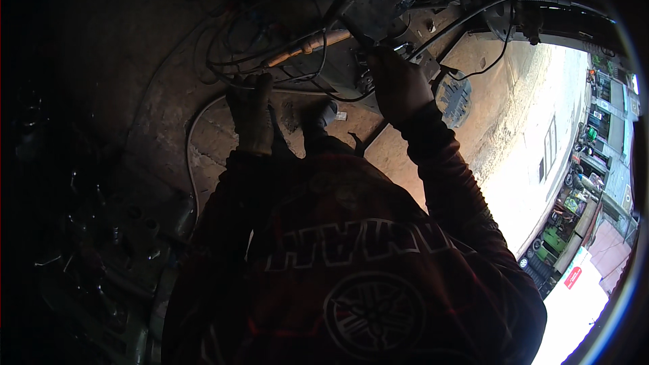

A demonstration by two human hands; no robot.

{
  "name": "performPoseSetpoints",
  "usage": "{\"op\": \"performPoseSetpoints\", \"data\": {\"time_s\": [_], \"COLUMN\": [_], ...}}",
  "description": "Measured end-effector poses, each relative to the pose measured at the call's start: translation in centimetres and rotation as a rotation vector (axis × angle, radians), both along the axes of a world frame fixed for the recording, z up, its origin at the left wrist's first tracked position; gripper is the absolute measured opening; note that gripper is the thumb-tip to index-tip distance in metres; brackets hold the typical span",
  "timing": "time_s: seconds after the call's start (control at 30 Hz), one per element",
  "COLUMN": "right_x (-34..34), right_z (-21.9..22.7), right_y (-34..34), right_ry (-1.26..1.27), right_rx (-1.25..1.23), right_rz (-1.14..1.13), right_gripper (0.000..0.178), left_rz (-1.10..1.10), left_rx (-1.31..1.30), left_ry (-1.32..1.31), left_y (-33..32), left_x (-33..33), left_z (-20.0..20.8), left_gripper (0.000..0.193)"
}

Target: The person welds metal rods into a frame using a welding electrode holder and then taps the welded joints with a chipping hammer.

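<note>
My left hand [251, 109] reaches up with its fingers curled together, where a dark cable [233, 83] meets the lower end of a long orange piece [307, 49]. What lies inside its fingers is too dark to make out. Further right, my right hand [399, 84] is closed at the underside of dark machinery [378, 0], beside small shiny metal parts [405, 49]. A dark flat bar [357, 30] slopes down to its fingers. The palm hides whatever it grips.
Loose cables loop around both hands, and a pale hose [193, 142] curves down at left. Dark metal parts [115, 230] lie at the lower left. A perforated round metal piece [454, 100] is on the brown floor. Bright ground [534, 115] and stalls lie at right.
</note>
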State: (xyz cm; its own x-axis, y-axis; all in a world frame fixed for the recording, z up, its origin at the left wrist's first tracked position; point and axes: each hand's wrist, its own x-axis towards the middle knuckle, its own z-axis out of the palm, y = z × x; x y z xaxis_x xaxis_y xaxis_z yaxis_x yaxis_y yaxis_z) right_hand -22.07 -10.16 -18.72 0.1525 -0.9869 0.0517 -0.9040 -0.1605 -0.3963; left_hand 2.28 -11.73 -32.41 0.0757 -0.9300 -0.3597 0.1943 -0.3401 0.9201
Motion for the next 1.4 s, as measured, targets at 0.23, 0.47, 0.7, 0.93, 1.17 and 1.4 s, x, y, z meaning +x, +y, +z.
{"op": "performPoseSetpoints", "data": {"time_s": [0.23, 0.47, 0.7, 0.93, 1.17, 1.4], "right_x": [0.8, 0.0, -3.3, -4.4, -4.3, -3.7], "right_z": [1.4, -3.4, -4.0, -0.4, 1.4, 3.8], "right_y": [-0.7, 2.1, 2.8, 0.0, -3.5, -4.7], "right_ry": [-0.100, -0.278, -0.091, 0.012, 0.195, 0.257], "right_rx": [0.108, -0.045, -0.116, -0.106, -0.217, -0.187], "right_rz": [-0.097, -0.227, 0.094, 0.381, 0.516, 0.623], "right_gripper": [0.013, 0.014, 0.027, 0.034, 0.020, 0.014], "left_rz": [0.024, 0.062, 0.004, 0.037, 0.092, 0.118], "left_rx": [0.026, -0.071, -0.097, 0.017, 0.037, 0.007], "left_ry": [0.049, -0.095, -0.090, -0.023, -0.016, 0.059], "left_y": [0.1, 0.1, 0.3, 0.0, 0.1, -0.2], "left_x": [0.2, -0.5, 0.8, 0.8, 0.6, 1.0], "left_z": [-0.3, 1.2, 2.1, 3.3, 2.8, 3.0], "left_gripper": [0.070, 0.027, 0.047, 0.049, 0.051, 0.054]}}
